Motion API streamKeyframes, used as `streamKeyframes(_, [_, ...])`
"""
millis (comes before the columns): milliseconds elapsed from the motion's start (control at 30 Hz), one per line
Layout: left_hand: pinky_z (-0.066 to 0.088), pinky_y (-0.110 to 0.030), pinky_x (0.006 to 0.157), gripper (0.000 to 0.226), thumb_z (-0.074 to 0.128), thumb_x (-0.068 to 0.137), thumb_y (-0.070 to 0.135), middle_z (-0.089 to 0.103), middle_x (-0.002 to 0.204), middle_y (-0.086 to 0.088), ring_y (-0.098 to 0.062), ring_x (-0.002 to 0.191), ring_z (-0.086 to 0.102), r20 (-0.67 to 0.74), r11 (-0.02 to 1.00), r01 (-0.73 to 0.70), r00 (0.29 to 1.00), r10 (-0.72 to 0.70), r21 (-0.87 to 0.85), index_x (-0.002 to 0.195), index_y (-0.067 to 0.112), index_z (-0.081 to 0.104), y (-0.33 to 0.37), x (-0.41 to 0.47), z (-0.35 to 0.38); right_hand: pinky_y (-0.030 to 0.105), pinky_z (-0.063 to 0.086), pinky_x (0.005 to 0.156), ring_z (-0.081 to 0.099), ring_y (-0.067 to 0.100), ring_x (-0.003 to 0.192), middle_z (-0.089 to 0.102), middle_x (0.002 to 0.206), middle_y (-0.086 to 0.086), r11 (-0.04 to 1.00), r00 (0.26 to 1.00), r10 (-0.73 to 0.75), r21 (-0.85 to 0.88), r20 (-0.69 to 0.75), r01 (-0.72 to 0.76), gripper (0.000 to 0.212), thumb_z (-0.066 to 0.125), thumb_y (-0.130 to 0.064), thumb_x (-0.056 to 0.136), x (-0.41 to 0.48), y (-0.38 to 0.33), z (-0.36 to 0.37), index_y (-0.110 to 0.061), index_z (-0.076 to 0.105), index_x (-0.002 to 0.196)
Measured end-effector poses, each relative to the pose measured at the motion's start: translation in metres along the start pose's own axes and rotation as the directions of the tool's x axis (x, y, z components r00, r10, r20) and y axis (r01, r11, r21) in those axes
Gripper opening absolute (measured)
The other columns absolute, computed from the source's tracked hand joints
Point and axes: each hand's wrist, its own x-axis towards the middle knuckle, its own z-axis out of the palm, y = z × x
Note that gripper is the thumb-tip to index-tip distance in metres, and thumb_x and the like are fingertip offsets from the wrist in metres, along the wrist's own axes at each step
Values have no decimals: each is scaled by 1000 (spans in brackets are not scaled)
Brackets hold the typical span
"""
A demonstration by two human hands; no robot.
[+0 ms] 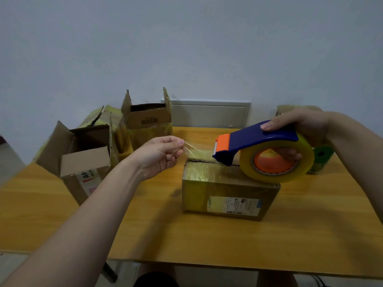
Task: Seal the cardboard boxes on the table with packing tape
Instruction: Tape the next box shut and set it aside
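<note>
The person's right hand is wrapped round a blue plastic tape dispenser with an orange blade guard, thumb lying along the top of the handle and fingers curled through the orange core of the yellowish clear packing tape roll. Directly beneath that grip sits a closed brown cardboard box with a printed label on its front, the dispenser's nose resting near its top seam. Out in front of the blade, the left hand pinches the free end of the clear tape strip between thumb and fingertips, holding it stretched above the box's near edge. Beyond the left hand stand an open brown cardboard box with raised flaps and another open carton with a barcode. All rest on a light wooden table. Just behind the roll shows a green object; I cannot tell what it is.
</note>
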Motion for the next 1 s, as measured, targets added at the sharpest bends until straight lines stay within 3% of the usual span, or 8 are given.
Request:
streamKeyframes(167, [51,-15,55,11,73,86,18,72,79,-4,-5,63,58,74,1000,19,997,-20,16,94,15,66,0,-2,0,31,53,50,59,25,50,60,65,19,1000,1000,-8,-5,11,8,81,90,-64,57,0,1,-1,-5,74,111])
streamKeyframes(333, [50,-15,54,4,68,93,15,73,76,-5,-22,98,56,54,991,22,998,-29,129,91,13,65,2,-5,-4,31,54,50,60,25,52,61,71,21,999,999,-32,-18,3,32,84,91,-63,57,0,-1,-2,-4,73,114])
streamKeyframes(500, [51,-16,55,6,72,88,16,76,103,-19,-6,65,61,18,985,55,998,-58,164,89,14,67,-1,-5,-4,29,54,51,61,24,51,62,68,19,993,993,-114,-5,1,114,70,85,-67,62,3,-5,0,-8,76,99])
streamKeyframes(567, [51,-17,56,5,69,93,13,74,105,-20,-6,63,60,14,985,54,998,-58,166,88,14,67,-2,-4,-4,29,54,51,61,24,52,62,71,21,994,994,-107,-10,9,107,72,87,-66,60,8,-8,3,-7,76,100])
streamKeyframes(700, [50,-17,55,7,69,95,13,67,94,-16,-6,62,59,8,987,46,999,-48,154,88,13,69,-3,-7,-4,30,54,48,59,25,51,58,78,24,998,999,-51,-36,-15,51,85,92,-63,50,18,-11,4,-1,73,105])
streamKeyframes(833, [47,-14,51,8,74,85,14,72,79,-7,-4,59,60,-64,996,34,998,-29,81,89,10,69,-11,-15,-5,31,53,47,57,25,48,58,69,21,999,1000,-7,-33,-6,7,87,95,-61,44,21,-11,1,1,74,102])
streamKeyframes(1000, [45,-11,50,9,75,80,11,66,74,-5,-4,58,58,-111,997,47,992,-54,-63,88,7,74,-28,-22,-4,30,53,47,58,24,49,60,71,21,998,1000,23,-64,-18,-24,113,95,-62,40,27,-10,0,12,62,118])
